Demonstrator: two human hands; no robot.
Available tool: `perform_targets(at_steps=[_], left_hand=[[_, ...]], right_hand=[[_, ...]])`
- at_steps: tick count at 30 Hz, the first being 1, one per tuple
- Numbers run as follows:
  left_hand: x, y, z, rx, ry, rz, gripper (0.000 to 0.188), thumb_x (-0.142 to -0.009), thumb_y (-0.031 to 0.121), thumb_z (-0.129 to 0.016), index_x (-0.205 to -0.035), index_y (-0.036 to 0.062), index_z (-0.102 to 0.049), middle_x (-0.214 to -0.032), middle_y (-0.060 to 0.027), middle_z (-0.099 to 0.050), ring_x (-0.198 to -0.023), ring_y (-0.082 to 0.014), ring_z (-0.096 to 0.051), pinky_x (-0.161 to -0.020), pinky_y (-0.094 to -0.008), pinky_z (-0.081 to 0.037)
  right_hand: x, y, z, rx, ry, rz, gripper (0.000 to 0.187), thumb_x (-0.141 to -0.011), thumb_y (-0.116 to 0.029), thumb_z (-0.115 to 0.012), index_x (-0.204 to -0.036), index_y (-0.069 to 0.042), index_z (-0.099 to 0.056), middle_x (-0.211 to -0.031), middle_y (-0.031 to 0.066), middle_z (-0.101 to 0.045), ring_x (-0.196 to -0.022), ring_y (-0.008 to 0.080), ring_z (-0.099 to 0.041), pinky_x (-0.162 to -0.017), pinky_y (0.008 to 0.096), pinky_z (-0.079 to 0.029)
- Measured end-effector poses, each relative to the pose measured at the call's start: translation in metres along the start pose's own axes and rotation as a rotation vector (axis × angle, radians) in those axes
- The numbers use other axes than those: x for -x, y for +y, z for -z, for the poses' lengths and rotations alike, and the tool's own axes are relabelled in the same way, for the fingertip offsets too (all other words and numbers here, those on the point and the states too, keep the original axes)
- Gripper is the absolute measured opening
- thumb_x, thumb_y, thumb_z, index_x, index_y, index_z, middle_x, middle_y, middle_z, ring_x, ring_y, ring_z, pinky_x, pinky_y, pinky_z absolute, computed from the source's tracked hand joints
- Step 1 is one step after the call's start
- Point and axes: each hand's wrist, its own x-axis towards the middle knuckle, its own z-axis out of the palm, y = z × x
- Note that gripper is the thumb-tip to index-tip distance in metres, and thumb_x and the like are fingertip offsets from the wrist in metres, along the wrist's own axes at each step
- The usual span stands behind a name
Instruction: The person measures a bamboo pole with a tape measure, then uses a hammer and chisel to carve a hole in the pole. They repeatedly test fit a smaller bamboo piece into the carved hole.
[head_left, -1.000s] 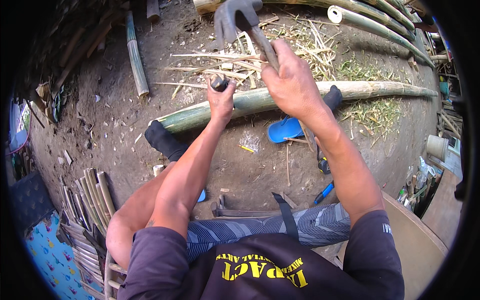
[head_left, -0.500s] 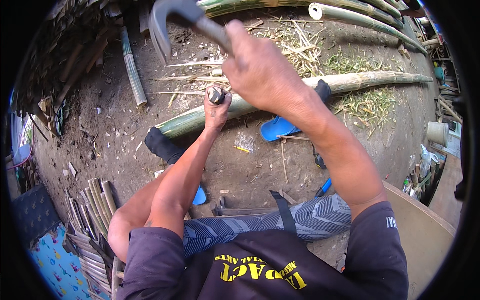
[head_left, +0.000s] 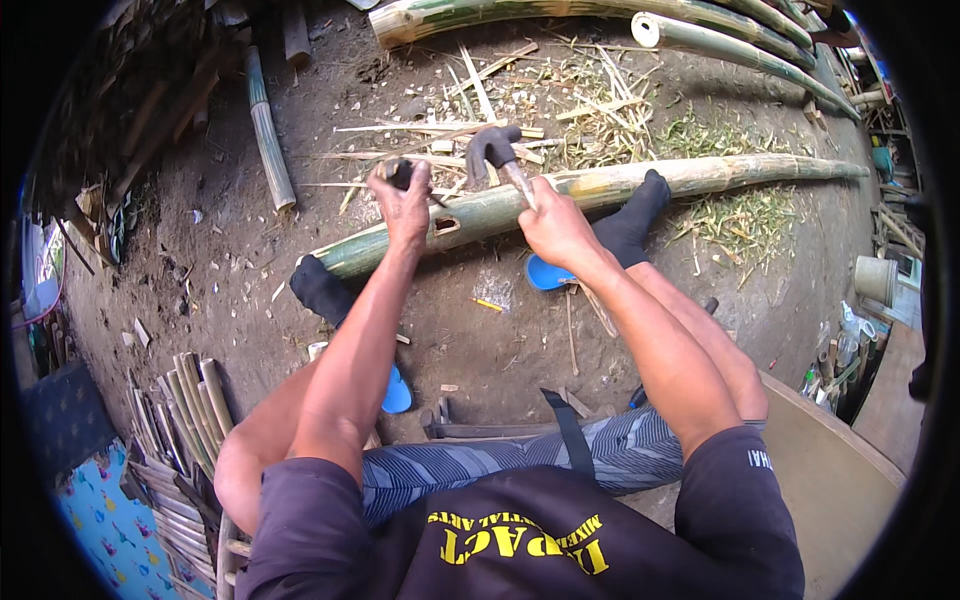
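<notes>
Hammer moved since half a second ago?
Yes: down and right in the view; the hammer's head now appears closer to the bamboo pole.

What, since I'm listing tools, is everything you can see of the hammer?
The hammer has a dark grey, metal-looking head with a curved claw, and a pale, wood-like handle slanting up-left from the right hand, which grips it and hides its lower end. In the picture, the head shows beyond the bamboo pole; whether they touch is unclear.
</notes>
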Motion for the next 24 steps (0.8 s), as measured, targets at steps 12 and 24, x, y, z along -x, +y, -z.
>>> perform_targets(at_steps=[12,24], left_hand=[[0.008,-0.006,-0.005,0.372,-0.334,0.098,0.015,-0.086,0.004,-0.074,-0.097,0.0084,-0.064,-0.078,0.0071,-0.058,-0.071,-0.0053,-0.052,-0.064,-0.0249,-0.042],[0.034,-0.008,0.007,0.154,-0.543,-0.108,0.025,-0.086,0.0,-0.069,-0.106,0.0107,-0.06,-0.099,0.0009,-0.063,-0.085,-0.0084,-0.057,-0.068,-0.0259,-0.048]], right_hand=[[0.026,0.009,-0.011,-0.168,0.093,0.045,0.026,-0.088,-0.014,-0.055,-0.108,0.002,-0.058,-0.099,0.0309,-0.068,-0.098,0.0498,-0.066,-0.086,0.0529,-0.051],[0.022,-0.052,0.003,0.069,0.149,0.306,0.026,-0.091,-0.012,-0.057,-0.11,0.0,-0.045,-0.08,0.0298,-0.068,-0.079,0.0494,-0.07,-0.072,0.0582,-0.055]])
